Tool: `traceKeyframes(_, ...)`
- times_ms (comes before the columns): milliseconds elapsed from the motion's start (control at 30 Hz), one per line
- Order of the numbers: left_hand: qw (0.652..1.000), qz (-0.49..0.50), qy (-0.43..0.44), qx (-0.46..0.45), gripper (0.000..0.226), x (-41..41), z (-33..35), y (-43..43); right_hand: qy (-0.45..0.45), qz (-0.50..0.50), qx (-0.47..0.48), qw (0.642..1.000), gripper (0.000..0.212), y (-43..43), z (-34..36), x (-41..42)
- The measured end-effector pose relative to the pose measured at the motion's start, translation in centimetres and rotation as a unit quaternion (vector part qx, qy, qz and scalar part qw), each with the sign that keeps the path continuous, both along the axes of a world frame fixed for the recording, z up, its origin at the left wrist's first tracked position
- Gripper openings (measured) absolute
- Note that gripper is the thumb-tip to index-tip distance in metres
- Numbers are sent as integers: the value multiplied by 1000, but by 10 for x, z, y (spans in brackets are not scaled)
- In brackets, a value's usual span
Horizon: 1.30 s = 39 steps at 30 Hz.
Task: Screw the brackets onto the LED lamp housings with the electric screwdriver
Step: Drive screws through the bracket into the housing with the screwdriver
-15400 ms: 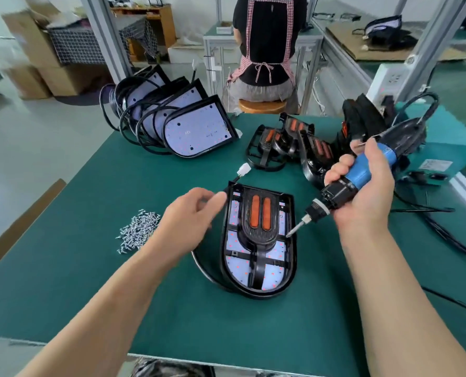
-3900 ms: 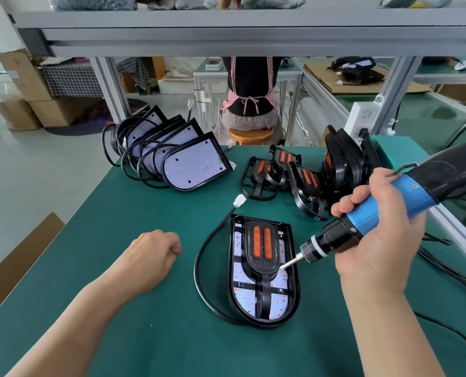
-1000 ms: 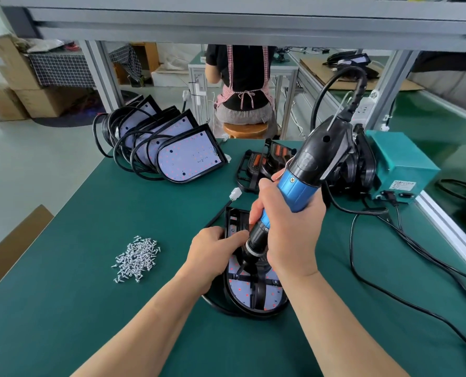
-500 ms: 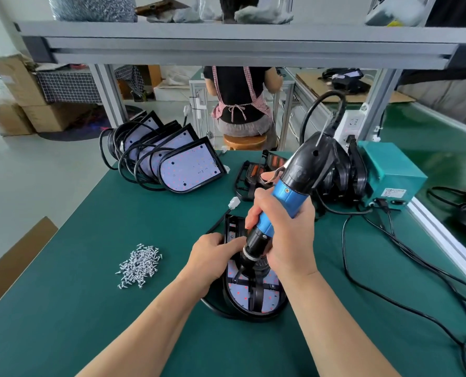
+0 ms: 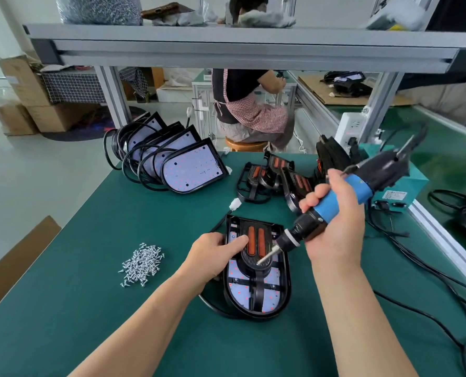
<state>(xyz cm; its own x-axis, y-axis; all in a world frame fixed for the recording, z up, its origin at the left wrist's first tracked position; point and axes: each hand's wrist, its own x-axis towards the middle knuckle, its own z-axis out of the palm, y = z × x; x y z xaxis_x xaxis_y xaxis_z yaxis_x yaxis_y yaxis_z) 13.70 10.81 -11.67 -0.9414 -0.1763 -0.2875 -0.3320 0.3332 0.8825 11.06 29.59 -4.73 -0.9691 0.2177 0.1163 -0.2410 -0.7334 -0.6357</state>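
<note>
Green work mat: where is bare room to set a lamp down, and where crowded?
Bare: green mat between the silver screw pile and the stacked black lamp housings, and near the front edge. Crowded: black brackets and cables, far right.

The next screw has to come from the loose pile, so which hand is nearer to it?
Left. The left hand holds the lamp housing, right of the screw pile; the right hand grips the electric screwdriver farther right, across the housing.
</note>
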Motion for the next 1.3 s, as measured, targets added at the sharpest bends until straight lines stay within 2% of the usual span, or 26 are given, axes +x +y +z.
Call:
traceKeyframes(100, 996, 9, 43, -77, 77, 0, 11, -12, -82, -17, -63, 995, 20, 11, -23, -12)
traceKeyframes(200, 985, 58, 93, -130, 34, -4, 19, -45, -118, -29, -102, 987, 15, 16, -43, -18)
traceKeyframes(267, 970, 78, 92, -211, 19, -4, 20, -73, -126, -21, -127, 984, 14, 18, -51, -20)
traceKeyframes(367, 952, 59, 43, -297, 15, 1, 21, -105, -123, -15, -144, 982, 16, 18, -53, -23)
traceKeyframes(467, 938, 36, -12, -343, 12, 5, 22, -118, -126, -13, -140, 982, 16, 17, -54, -23)
traceKeyframes(533, 926, 10, -39, -375, 19, 6, 20, -117, -129, -9, -139, 982, 16, 17, -55, -23)
traceKeyframes(667, 907, -24, -45, -418, 24, 6, 17, -112, -131, -8, -130, 983, 16, 17, -58, -21)
traceKeyframes(833, 897, -47, -23, -439, 15, 8, 21, -102, -124, 2, -126, 984, 16, 18, -61, -21)
traceKeyframes(933, 926, -34, 65, -370, 15, 14, 29, -86, -122, 5, -132, 984, 16, 17, -62, -22)
traceKeyframes(1033, 969, -36, 128, -207, 15, 21, 43, -58, -121, 8, -139, 983, 16, 16, -61, -22)
traceKeyframes(1133, 984, -72, 150, -61, 16, 28, 52, -28, -120, 8, -152, 981, 16, 16, -62, -22)
traceKeyframes(1300, 980, -95, 168, -44, 22, 34, 46, 11, -123, 3, -195, 973, 20, 20, -59, -22)
